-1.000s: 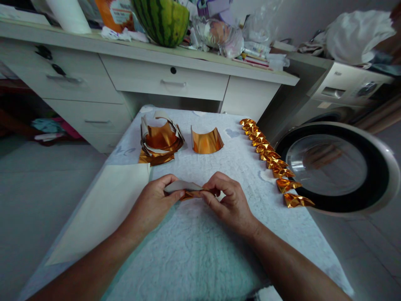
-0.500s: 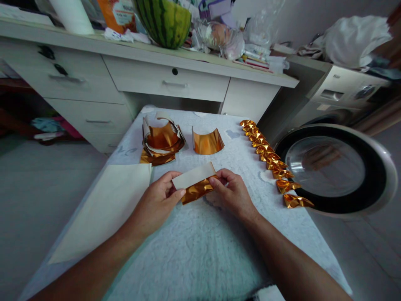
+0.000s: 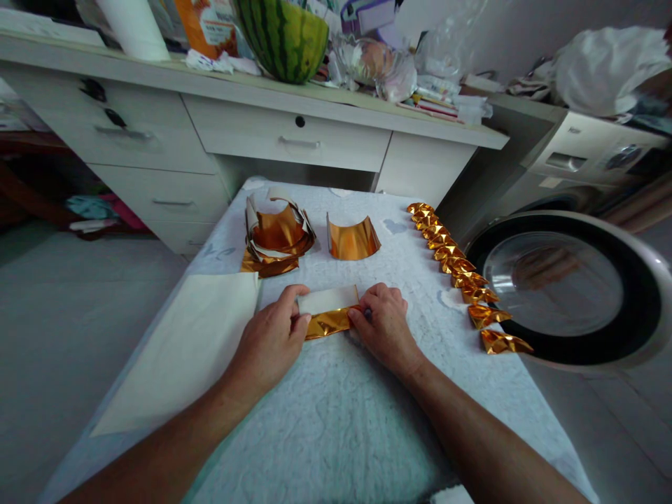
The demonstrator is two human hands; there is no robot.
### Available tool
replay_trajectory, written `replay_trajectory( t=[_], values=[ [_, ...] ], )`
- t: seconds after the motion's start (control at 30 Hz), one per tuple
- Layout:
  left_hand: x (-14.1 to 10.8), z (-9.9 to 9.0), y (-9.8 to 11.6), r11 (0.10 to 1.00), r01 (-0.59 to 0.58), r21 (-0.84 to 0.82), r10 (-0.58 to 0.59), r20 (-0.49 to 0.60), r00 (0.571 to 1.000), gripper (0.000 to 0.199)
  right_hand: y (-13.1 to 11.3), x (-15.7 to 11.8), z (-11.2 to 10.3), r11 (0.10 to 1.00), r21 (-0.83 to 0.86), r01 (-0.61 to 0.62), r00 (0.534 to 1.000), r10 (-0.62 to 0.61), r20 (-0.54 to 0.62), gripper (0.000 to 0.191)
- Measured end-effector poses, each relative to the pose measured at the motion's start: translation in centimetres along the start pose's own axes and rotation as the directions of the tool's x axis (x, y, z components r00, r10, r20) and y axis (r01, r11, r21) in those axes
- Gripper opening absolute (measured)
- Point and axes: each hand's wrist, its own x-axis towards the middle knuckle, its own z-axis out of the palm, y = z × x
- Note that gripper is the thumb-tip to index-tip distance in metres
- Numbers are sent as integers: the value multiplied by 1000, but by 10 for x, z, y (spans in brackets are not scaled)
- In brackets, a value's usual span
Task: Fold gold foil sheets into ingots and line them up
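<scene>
Between my two hands is a sheet of gold foil paper [image 3: 330,322], partly folded, its pale backing facing up above a shiny gold strip. My left hand [image 3: 278,329] pinches its left end between thumb and fingers. At the right end, my right hand [image 3: 382,318] grips it, thumb pressed on the gold fold. Just beyond lies a single curved gold sheet [image 3: 354,239]. A curled stack of gold foil sheets [image 3: 278,234] sits to its left. Along the table's right edge runs a row of several folded gold foil pieces [image 3: 449,259].
A pale sheet [image 3: 183,350] lies on the left of the cloth-covered table [image 3: 325,434]. The open washing machine door [image 3: 561,287] stands close to the right edge. Behind is a white counter with drawers [image 3: 299,140], bearing a cut watermelon [image 3: 283,42] and plastic bags.
Both hands have lowered the foil paper toward the tabletop, and it now lies more level. The view has shifted slightly, moving the scene a little to the right.
</scene>
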Motion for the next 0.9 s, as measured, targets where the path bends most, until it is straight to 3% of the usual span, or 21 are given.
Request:
replay_trajectory(
  t=[0.37,0.5,0.6,0.7,0.8,0.9],
  values=[
    [2,3,-2,916,-197,350,225,-39,974,17,2,1,8,997,-74,-7,1000,6,-19,19],
    [-4,5,6,865,-354,356,395,-47,918,20,2,0,8,997,-77,-10,1000,8,-23,19],
    [-10,11,10,802,-541,254,556,13,831,22,3,0,9,997,-74,-9,1000,7,-26,20],
    [-15,18,8,726,-646,237,656,43,753,26,3,0,9,997,-81,-13,1000,11,-28,20],
    [-18,24,3,691,-657,301,676,52,735,33,2,0,8,995,-92,-24,1000,22,-20,19],
    [-20,30,-2,695,-634,340,651,79,755,36,1,1,9,994,-106,-31,999,29,-22,18]
  ],
)
